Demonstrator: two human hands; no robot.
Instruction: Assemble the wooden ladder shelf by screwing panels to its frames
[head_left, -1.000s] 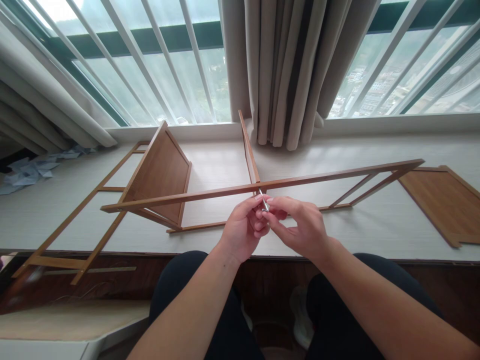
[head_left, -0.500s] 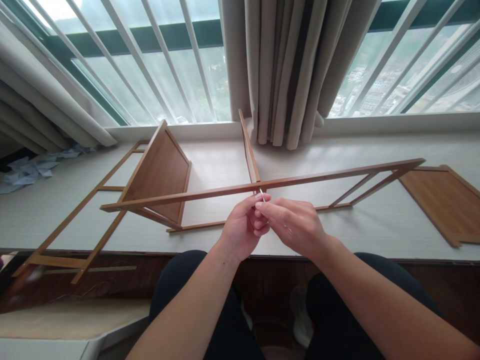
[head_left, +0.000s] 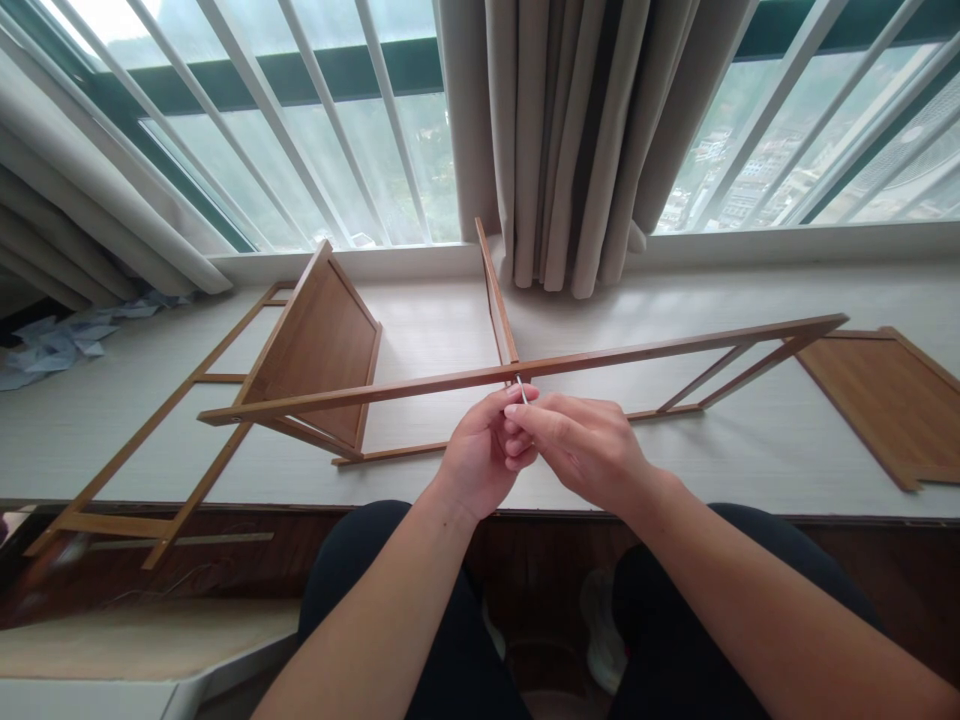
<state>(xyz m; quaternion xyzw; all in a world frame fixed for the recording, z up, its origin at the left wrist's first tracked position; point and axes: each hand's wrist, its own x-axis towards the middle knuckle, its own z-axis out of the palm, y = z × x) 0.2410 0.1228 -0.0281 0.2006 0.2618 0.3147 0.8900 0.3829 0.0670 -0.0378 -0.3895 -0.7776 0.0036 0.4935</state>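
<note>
A long wooden rail of a partly built shelf frame spans the white sill in front of me. A thin metal key points into the rail's near face where an upright shelf board meets it. My left hand and my right hand meet just below the rail, and the fingertips of both pinch the key. A brown shelf panel stands tilted at the frame's left end.
A second ladder-like side frame lies flat at left, overhanging the sill's edge. Another brown panel lies flat at right. Crumpled paper sits far left. Curtains hang behind. My knees are below the sill.
My right hand has rolled over the key, hiding most of it, and both hands have edged slightly up toward the rail. The frame has not moved.
</note>
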